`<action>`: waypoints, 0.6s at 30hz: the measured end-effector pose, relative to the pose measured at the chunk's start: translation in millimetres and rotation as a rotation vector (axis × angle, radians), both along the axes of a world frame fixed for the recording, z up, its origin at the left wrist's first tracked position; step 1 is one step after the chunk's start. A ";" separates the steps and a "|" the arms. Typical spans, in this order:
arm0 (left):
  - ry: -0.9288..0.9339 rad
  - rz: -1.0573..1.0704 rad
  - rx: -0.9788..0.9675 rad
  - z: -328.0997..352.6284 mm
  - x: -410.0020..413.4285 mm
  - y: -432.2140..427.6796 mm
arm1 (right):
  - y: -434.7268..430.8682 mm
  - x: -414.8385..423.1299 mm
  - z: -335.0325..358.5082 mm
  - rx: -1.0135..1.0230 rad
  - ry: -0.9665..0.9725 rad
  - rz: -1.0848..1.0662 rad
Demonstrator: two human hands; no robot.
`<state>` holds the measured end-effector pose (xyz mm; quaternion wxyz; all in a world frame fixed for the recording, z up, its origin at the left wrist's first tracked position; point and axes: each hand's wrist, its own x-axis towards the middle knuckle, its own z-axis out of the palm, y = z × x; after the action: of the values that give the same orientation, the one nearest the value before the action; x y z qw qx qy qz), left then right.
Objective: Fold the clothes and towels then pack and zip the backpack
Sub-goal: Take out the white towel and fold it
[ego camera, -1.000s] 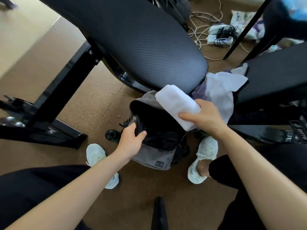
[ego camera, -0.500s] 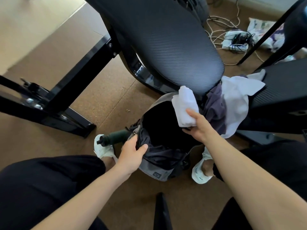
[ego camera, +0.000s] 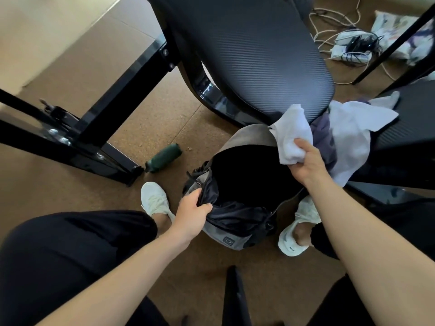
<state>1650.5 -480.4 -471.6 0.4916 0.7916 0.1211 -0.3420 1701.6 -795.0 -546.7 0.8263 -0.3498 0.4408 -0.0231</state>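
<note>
L hand (ego camera: 191,211) grips bag (ego camera: 235,203) rim near-left, holding it open; R hand (ego camera: 307,164) clutches white towel (ego camera: 292,135) at far-right rim.

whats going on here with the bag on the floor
A person is packing a grey backpack that stands open on the floor. Their left hand grips its near rim, holding the mouth open. Their right hand holds a white towel at the opening's far edge, not yet inside. A white garment and a purple garment lie heaped beside it.
</note>
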 end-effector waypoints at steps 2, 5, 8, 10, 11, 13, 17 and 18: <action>0.014 0.062 -0.016 -4.1 0.7 1.2 | 1.0 -2.6 -2.5 0.026 -0.018 0.008; 0.044 0.161 -0.026 -7.1 4.9 1.6 | 14.9 -7.8 3.1 0.042 -0.045 0.098; 0.053 0.237 -0.046 -4.6 8.7 0.5 | 35.6 -7.4 14.8 0.021 -0.067 0.251; 0.052 0.289 -0.064 -3.5 11.4 0.8 | 47.5 -0.9 27.5 0.006 -0.139 0.299; 0.047 0.311 -0.063 -4.6 12.4 1.7 | 51.2 3.8 34.4 -0.013 -0.178 0.289; 0.040 0.367 -0.037 -6.3 14.5 5.0 | 57.0 12.2 50.1 -0.093 -0.232 0.213; -0.005 0.475 0.016 -5.0 15.2 13.0 | 68.0 18.2 74.8 -0.280 -0.243 0.068; -0.012 0.475 0.020 -4.5 14.0 14.5 | 73.8 18.7 82.4 -0.304 -0.264 0.058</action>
<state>1664.4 -466.0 -476.2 0.5512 0.7477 0.3042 -0.2111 1720.3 -721.2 -464.3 0.8148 -0.4772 0.3098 -0.1110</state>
